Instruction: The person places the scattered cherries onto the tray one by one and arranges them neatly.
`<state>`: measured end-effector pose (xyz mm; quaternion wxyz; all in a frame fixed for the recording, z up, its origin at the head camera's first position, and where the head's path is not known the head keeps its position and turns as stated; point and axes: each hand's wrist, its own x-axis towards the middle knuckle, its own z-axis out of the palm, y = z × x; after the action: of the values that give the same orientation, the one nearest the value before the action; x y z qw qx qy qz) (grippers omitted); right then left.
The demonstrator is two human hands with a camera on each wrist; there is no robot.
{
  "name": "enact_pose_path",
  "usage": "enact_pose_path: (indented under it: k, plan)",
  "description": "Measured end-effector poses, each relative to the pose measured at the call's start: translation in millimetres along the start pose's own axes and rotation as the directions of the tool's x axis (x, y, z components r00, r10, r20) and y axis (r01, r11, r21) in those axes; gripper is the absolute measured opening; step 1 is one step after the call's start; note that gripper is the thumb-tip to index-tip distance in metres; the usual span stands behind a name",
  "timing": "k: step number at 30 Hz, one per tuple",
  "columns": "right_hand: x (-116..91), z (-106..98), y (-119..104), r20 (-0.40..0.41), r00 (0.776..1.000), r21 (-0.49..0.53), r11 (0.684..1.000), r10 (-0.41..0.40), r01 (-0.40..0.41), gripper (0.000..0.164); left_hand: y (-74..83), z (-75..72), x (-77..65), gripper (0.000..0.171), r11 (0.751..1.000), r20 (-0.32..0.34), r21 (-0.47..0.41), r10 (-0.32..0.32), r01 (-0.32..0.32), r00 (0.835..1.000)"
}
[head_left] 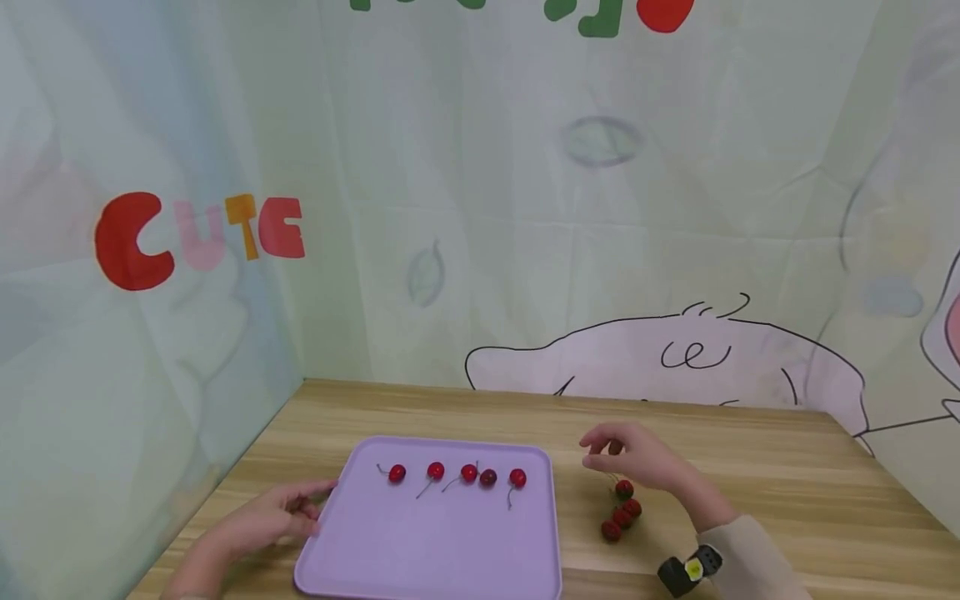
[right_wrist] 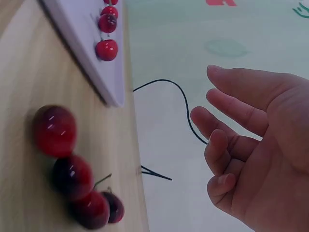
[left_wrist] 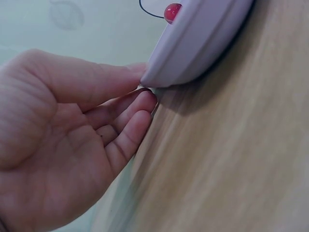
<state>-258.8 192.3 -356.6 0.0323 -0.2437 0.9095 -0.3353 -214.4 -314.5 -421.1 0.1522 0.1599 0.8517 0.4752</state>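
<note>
A light purple tray (head_left: pixel 435 542) lies on the wooden table, with a row of several red cherries (head_left: pixel 436 472) with stems along its far side. My left hand (head_left: pixel 266 518) holds the tray's left rim; in the left wrist view the thumb (left_wrist: pixel 111 79) is against the rim's corner and the fingers curl just below. To the right of the tray is a cluster of darker cherries (head_left: pixel 622 517). Above its far end hovers my right hand (head_left: pixel 637 454), fingers loosely bent, with nothing in its grasp in the right wrist view. One dark cherry (head_left: pixel 616 447) shows past its fingers.
The wooden table (head_left: pixel 787 492) runs back to a pale printed cloth (head_left: pixel 525 233) hung behind and at the left. A black device with a yellow label (head_left: pixel 692 570) is at the right sleeve (head_left: pixel 750 558).
</note>
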Motion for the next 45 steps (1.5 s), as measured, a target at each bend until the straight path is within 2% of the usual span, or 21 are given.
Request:
enact_pose_path:
  k: [5,8,14,19,23,29,40,45]
  plan:
    - [-21,0,5,0.057,0.998,0.019,0.999,-0.027,0.026,0.025,1.6,-0.3,0.4,0.067,1.000,-0.010,0.017,-0.019,0.019,1.000]
    - [-32,5,8,0.084,0.996,0.028,0.999,-0.017,0.015,0.024,2.5,-0.3,0.3,0.067,0.999,-0.014,0.018,-0.033,0.033,0.999]
    - [-46,17,19,0.095,0.993,0.048,0.997,-0.064,0.060,0.023,1.9,-0.7,0.1,0.067,0.999,-0.014,0.022,-0.036,0.037,0.999]
    - [-47,25,25,0.094,0.986,0.037,0.990,-0.139,0.136,0.015,0.4,-1.5,0.0,0.067,0.999,-0.013,0.022,-0.033,0.033,0.999]
    - [-47,28,23,0.122,0.983,-0.002,0.990,-0.140,0.141,0.007,0.1,-1.5,-0.3,0.067,0.999,-0.012,0.020,-0.030,0.031,0.999]
    - [-46,34,20,0.154,0.983,-0.065,0.992,-0.101,0.113,0.011,0.5,-0.8,0.3,0.068,1.000,-0.001,0.014,0.001,-0.001,1.000]
    - [-48,35,18,0.140,0.983,-0.110,0.985,-0.119,0.135,0.013,-0.1,-1.7,1.3,0.068,1.000,0.007,0.005,0.013,-0.013,1.000]
    - [-44,33,14,0.127,0.981,-0.081,0.984,-0.150,0.161,0.011,-0.4,-0.9,0.4,0.067,1.000,0.002,0.018,0.019,-0.019,1.000]
